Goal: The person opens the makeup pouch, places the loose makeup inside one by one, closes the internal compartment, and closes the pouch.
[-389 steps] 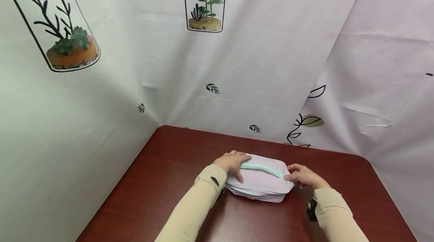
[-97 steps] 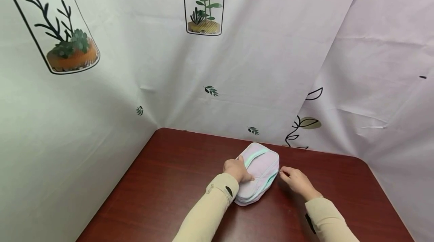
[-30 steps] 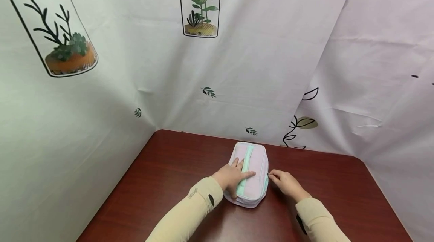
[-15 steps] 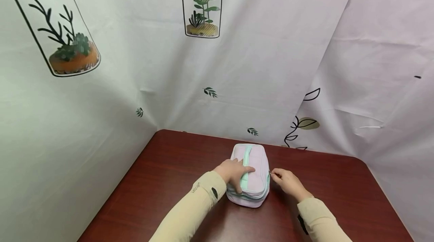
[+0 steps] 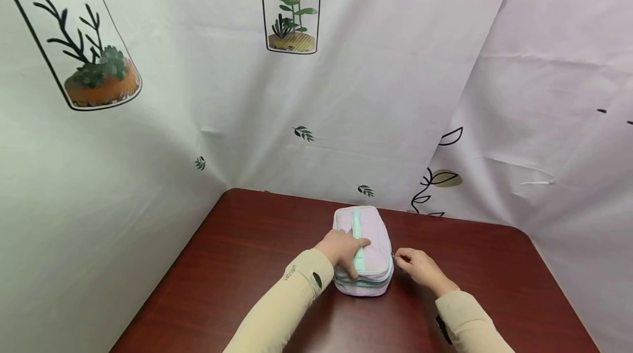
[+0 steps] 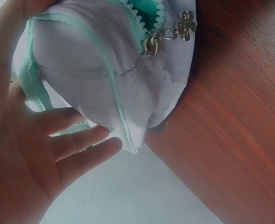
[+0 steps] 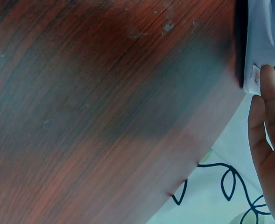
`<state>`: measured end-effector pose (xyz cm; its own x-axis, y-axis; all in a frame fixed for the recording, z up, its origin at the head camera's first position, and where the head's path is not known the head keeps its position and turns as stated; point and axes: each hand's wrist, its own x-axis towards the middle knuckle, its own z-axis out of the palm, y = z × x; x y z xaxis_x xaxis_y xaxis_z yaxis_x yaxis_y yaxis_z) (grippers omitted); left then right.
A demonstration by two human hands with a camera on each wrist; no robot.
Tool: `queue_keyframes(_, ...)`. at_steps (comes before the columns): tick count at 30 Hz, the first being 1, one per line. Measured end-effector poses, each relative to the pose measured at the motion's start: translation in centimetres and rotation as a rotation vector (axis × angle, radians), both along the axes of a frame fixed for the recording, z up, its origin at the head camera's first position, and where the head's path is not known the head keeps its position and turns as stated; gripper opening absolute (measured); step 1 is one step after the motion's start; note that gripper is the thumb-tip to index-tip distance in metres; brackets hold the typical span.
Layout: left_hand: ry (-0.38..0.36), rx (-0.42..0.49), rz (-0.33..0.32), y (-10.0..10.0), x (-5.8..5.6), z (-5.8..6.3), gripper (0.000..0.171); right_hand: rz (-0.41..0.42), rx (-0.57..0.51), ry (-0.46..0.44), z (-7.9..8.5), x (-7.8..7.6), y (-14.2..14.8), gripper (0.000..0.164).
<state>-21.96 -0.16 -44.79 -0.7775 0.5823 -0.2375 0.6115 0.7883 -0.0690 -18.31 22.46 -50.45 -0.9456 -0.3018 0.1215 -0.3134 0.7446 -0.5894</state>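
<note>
A lavender zip pouch [image 5: 374, 236] with a mint carry strap [image 5: 357, 225] lies lengthwise on the table. My left hand [image 5: 342, 249] rests on top of it, fingers spread across the strap. In the left wrist view, the straight fingers of that hand touch the pouch's side. There, a stretch of mint zipper [image 6: 138, 21] gapes, and a metal zipper pull with a flower charm [image 6: 186, 25] hangs loose at its end. At the pouch's right edge, my right hand [image 5: 420, 269] pinches a small zipper pull [image 5: 393, 255]. Its pinching fingertips are out of the right wrist view.
Beneath the pouch is a dark red wooden table [image 5: 267, 243] with rounded far corners. White cloth [image 5: 237, 94] printed with plants hangs behind it and along its sides. A black wrist strap [image 5: 442, 330] shows under the right sleeve.
Since the earliest frame the pouch has turned from crosswise to lengthwise, and my right hand has taken a zipper pull. Over the last half second the pouch has turned slightly.
</note>
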Motion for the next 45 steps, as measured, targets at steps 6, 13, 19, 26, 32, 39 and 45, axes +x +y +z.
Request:
queue_keyframes(6,0.019,0.001,0.011,0.4,0.1,0.1,0.084,-0.010,-0.013,-0.002,0.1,0.3,0.2,0.012)
queue_keyframes(13,0.075,-0.068,0.021,1.5,0.1,0.0,0.086,-0.019,-0.004,-0.007,-0.1,0.4,0.8,0.010)
queue_keyframes(19,0.104,-0.115,0.040,2.4,0.4,0.4,0.087,-0.018,-0.014,0.008,-0.3,0.5,1.3,0.016)
queue_keyframes(26,0.157,-0.151,0.064,3.6,0.3,0.0,0.088,-0.013,-0.025,0.040,-0.3,0.7,1.5,0.017)
queue_keyframes(32,0.202,-0.169,0.092,4.4,0.6,-0.5,0.086,0.002,-0.029,0.026,-0.3,0.8,1.5,0.015)
queue_keyframes(39,0.116,-0.054,0.089,2.8,0.0,0.2,0.080,-0.035,-0.034,-0.052,-0.8,1.0,2.1,0.011)
queue_keyframes(45,0.243,0.009,-0.078,0.6,-1.1,0.6,0.042,-0.046,-0.091,-0.138,-1.0,1.0,2.3,0.011)
